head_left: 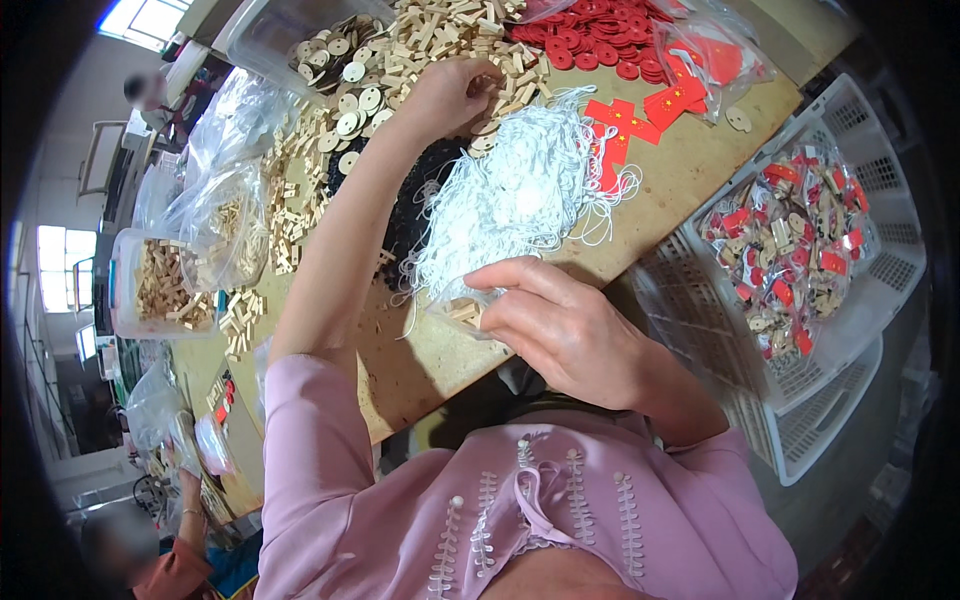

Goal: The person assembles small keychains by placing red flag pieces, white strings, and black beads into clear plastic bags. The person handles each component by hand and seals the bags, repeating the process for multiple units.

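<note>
My left hand (450, 97) is stretched far over the table, its fingers curled down among small wooden blocks (455, 30) and round wooden discs (368, 100). What its fingertips hold, if anything, is hidden. Close to the table's front edge, my right hand (565, 325) grips a small clear plastic bag (465, 312) with pale wooden pieces inside. A tangled heap of white cords (510, 180) lies between my hands. Beside it, under my left forearm, small black pieces (405, 215) are spread.
Red discs (590, 42) and red flag cards (625, 125) lie at the far right of the table. A white basket (895, 225) full of filled bags stands right. Clear tubs (262, 45) (125, 290) sit left. Another person's arm (190, 510) shows lower left.
</note>
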Action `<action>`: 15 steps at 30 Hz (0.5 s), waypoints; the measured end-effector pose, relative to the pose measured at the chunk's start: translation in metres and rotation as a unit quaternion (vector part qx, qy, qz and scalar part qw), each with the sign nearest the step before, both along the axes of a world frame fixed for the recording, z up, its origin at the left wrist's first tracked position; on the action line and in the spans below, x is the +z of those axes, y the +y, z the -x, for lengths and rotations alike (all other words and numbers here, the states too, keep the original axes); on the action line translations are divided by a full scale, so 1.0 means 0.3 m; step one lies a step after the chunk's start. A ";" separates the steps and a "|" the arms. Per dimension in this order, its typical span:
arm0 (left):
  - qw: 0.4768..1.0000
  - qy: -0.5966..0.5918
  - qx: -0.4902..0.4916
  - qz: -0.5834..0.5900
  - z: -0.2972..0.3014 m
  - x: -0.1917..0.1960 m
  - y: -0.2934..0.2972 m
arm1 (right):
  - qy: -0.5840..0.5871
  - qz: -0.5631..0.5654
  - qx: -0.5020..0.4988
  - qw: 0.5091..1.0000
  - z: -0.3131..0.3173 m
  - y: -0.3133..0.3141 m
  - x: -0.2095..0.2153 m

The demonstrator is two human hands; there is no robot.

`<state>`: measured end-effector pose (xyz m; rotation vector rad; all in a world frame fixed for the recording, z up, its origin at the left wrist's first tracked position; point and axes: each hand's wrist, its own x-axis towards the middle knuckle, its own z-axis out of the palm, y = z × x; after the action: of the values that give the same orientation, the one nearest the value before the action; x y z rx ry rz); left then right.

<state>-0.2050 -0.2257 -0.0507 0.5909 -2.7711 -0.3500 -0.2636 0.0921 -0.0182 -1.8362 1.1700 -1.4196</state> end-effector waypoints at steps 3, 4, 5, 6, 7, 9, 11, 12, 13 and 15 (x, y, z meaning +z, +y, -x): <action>1.000 0.007 0.008 -0.002 0.007 -0.007 -0.014 | 0.002 -0.002 -0.003 1.000 -0.001 0.004 0.004; 1.000 0.011 0.006 0.010 0.005 -0.013 -0.016 | 0.008 -0.007 -0.003 1.000 -0.001 0.007 0.003; 1.000 0.016 0.005 0.022 -0.001 -0.022 -0.019 | 0.013 -0.012 -0.002 1.000 -0.001 0.008 0.003; 0.999 0.020 0.004 0.035 -0.007 -0.032 -0.022 | 0.016 -0.009 -0.002 1.000 -0.003 0.007 0.003; 0.999 0.026 0.006 0.028 -0.013 -0.042 -0.025 | 0.018 -0.005 -0.001 1.000 -0.004 0.006 0.004; 0.999 0.040 0.009 0.013 -0.016 -0.050 -0.021 | 0.020 -0.004 0.000 1.000 -0.007 0.006 0.007; 0.999 0.022 0.020 0.017 -0.012 -0.049 -0.021 | 0.016 -0.007 0.002 1.000 -0.014 0.005 0.011; 0.999 0.013 0.027 0.019 -0.013 -0.044 -0.021 | 0.019 -0.006 0.003 1.000 -0.016 0.005 0.014; 0.999 -0.004 0.029 0.041 -0.019 -0.039 -0.026 | 0.021 -0.004 0.004 1.000 -0.017 0.004 0.017; 0.995 -0.037 0.030 0.086 -0.032 -0.028 -0.040 | 0.024 -0.004 0.005 1.000 -0.020 0.004 0.020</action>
<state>-0.1953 -0.2377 -0.0591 0.6538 -2.8096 -0.0764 -0.2577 0.0933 -0.0122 -1.8779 1.1868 -1.3707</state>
